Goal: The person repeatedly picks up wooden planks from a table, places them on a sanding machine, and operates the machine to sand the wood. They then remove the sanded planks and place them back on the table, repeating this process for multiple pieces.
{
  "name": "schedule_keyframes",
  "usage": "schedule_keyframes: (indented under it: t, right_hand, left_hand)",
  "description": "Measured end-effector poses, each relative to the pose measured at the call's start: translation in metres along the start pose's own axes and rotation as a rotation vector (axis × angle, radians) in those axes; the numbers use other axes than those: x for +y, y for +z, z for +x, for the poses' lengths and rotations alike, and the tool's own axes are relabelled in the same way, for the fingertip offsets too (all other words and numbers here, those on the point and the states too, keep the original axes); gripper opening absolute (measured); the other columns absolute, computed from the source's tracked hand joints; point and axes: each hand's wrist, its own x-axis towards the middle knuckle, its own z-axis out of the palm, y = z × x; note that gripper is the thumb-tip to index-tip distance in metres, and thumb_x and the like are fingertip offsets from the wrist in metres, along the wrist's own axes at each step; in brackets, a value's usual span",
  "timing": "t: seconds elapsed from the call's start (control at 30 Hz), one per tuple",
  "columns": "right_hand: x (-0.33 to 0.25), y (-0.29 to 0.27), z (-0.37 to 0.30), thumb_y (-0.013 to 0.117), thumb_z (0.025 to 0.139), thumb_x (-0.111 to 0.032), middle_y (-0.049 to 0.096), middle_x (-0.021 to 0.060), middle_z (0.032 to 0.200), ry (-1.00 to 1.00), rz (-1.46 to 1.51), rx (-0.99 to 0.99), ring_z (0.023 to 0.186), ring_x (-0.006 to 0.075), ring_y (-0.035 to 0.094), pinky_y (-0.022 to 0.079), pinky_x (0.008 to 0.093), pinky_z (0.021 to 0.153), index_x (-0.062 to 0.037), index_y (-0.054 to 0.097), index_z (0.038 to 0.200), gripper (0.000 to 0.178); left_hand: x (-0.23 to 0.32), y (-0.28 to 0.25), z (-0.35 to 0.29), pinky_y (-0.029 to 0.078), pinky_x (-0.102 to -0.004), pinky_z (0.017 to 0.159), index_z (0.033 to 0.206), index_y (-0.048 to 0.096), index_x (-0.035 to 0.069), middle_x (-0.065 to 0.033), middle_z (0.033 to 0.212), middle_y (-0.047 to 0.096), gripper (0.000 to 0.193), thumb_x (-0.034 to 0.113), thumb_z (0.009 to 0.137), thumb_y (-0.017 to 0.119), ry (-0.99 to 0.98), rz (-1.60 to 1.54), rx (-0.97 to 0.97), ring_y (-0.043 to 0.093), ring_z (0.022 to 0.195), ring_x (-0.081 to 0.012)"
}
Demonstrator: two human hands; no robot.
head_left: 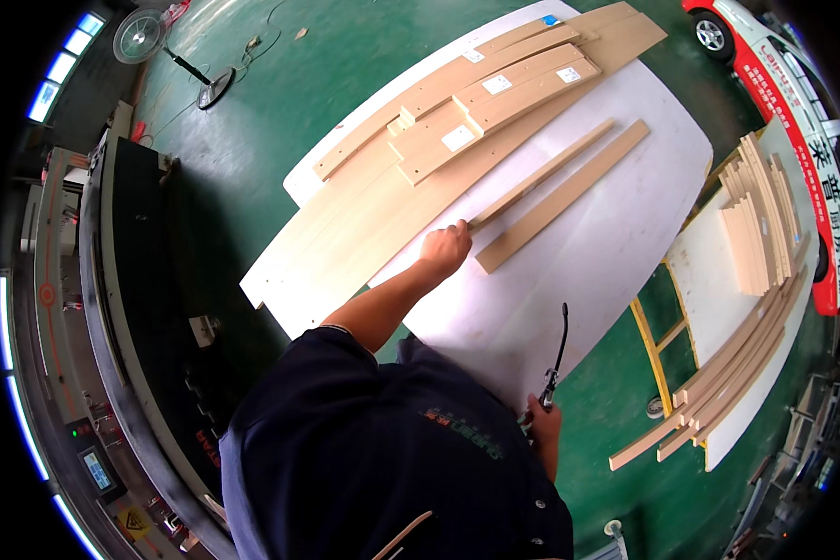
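Observation:
My left hand (446, 248) is closed around the near end of a narrow wooden strip (543, 175), which lies on the white tabletop (532, 299). Beside that strip, to its right and apart from it, lies a second wooden strip (565, 196). Low on the right, close to my body, my right hand (545, 427) grips an air blow gun (549, 387) with a long black nozzle curving up over the table edge. Left of the strips lie long wide wooden boards (383, 210), with shorter drilled boards (495, 103) bearing white labels stacked on top.
A white-topped cart (719, 271) with a yellow frame (651, 355) at right carries several stacked wooden strips (728, 373). Along the left runs a long dark machine (126, 280). A standing fan (142, 37) is at far left, and a red-and-white vehicle (784, 103) at far right.

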Motion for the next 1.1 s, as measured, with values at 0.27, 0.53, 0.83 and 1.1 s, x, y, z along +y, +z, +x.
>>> schedule_keyframes:
  t: [0.27, 0.53, 0.83, 1.1]
  right_hand:
    - [0.003, 0.003, 0.007, 0.078, 0.090, -0.030, 0.056, 0.0023, 0.062, -0.048, 0.005, 0.011, 0.047, 0.0139, 0.056, 0.042, 0.0298, 0.043, -0.0068, 0.055, 0.079, 0.035]
    - [0.000, 0.010, 0.002, 0.078, 0.089, -0.031, 0.060, 0.0053, 0.062, -0.037, -0.008, 0.045, 0.047, 0.0164, 0.058, 0.038, 0.0308, 0.041, -0.0045, 0.059, 0.079, 0.034]
    - [-0.013, 0.019, -0.004, 0.078, 0.090, -0.028, 0.055, 0.0006, 0.064, 0.011, -0.007, 0.012, 0.048, 0.0132, 0.056, 0.042, 0.0289, 0.043, -0.0082, 0.055, 0.081, 0.031]
    - [-0.007, 0.018, -0.005, 0.078, 0.090, -0.029, 0.058, 0.0041, 0.064, -0.014, 0.035, 0.060, 0.048, 0.0152, 0.057, 0.041, 0.0304, 0.042, -0.0059, 0.057, 0.081, 0.033]
  left_hand:
    - [-0.015, 0.015, 0.013, 0.053, -0.0498, 0.088, 0.112, 0.055, 0.002, -0.0198, 0.112, 0.062, 0.026, 0.021, 0.095, 0.052, -0.028, 0.014, 0.164, 0.065, 0.105, -0.0370]
    - [-0.017, 0.007, 0.004, 0.050, -0.0457, 0.095, 0.120, 0.058, 0.002, -0.0175, 0.120, 0.057, 0.053, 0.031, 0.080, 0.076, 0.077, 0.103, 0.176, 0.056, 0.117, -0.0349]
    - [-0.040, -0.029, 0.078, 0.047, -0.0468, 0.099, 0.120, 0.060, 0.004, -0.0178, 0.120, 0.058, 0.049, 0.036, 0.085, 0.072, 0.162, -0.155, 0.433, 0.055, 0.116, -0.0360]
    - [-0.096, -0.134, 0.188, 0.038, -0.0456, 0.113, 0.148, 0.044, 0.010, -0.0126, 0.143, 0.056, 0.081, 0.048, 0.084, 0.077, -0.225, 0.094, 0.475, 0.047, 0.137, -0.0310]
